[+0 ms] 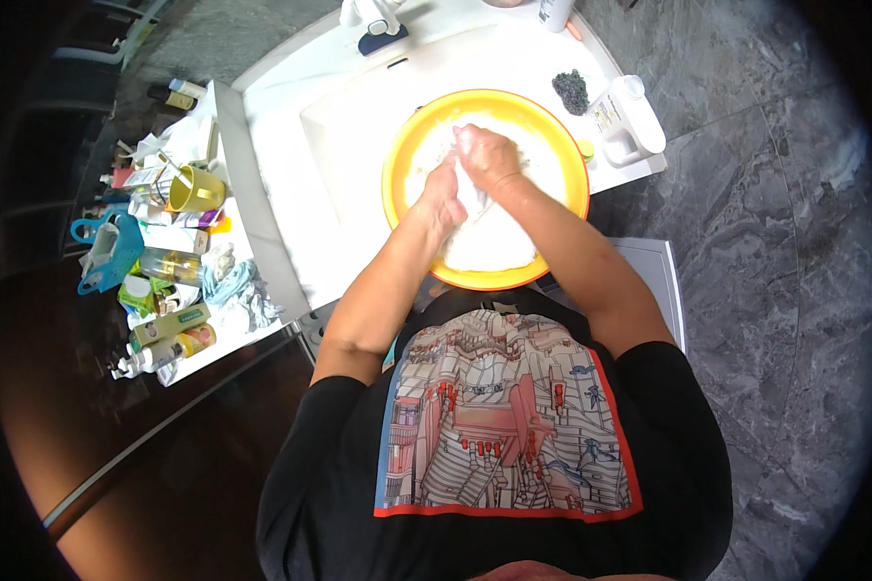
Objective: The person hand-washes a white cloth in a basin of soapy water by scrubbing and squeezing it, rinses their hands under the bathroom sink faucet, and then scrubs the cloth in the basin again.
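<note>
A round yellow plastic basin [575,156] with an orange rim stands at the front of the white sink counter. Over it, my left hand [447,190] and my right hand [488,154] are close together. White, overexposed cloth [469,185] shows between them. The fingers of my right hand are curled on this cloth. My left hand lies against its other side, its fingers partly hidden by glare. Below the hands, the basin holds a bright white mass [490,243], too washed out to tell cloth from suds.
A white faucet [374,18] rises at the back. Right of the basin are a dark mesh scrubber [570,92], a white jug [628,123] and a small green item [586,150]. The left ledge carries a yellow mug [198,190], a blue basket [116,250], bottles [195,338] and crumpled cloths [240,290].
</note>
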`<control>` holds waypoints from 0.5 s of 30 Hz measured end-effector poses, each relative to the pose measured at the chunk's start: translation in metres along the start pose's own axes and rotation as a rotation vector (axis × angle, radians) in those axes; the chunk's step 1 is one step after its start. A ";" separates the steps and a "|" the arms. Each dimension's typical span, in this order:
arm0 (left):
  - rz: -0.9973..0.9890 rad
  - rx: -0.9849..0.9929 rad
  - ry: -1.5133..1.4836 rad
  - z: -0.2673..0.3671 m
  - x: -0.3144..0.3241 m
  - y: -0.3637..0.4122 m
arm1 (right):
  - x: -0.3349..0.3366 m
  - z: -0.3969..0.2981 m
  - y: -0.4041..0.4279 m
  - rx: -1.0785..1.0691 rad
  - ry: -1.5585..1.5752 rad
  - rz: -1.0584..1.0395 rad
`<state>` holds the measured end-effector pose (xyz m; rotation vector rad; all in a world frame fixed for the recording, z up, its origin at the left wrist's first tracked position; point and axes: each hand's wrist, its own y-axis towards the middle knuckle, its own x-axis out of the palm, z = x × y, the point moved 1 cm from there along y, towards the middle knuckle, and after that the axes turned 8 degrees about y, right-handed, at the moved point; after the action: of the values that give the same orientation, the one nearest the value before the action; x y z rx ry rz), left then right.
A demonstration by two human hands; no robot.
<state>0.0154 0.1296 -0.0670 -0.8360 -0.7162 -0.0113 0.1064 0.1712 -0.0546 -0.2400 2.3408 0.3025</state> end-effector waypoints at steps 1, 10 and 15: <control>-0.002 0.002 0.003 0.006 -0.001 0.002 | -0.003 0.012 0.007 0.015 -0.074 -0.012; 0.452 0.586 1.207 0.018 -0.058 0.009 | -0.028 0.078 -0.020 0.069 0.205 -0.012; 0.395 0.452 1.242 0.018 -0.044 -0.008 | -0.045 0.067 -0.014 0.252 -0.026 -0.255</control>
<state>-0.0307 0.1251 -0.0792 -0.3833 0.6068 -0.0110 0.1860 0.1807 -0.0713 -0.4027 2.2637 -0.1131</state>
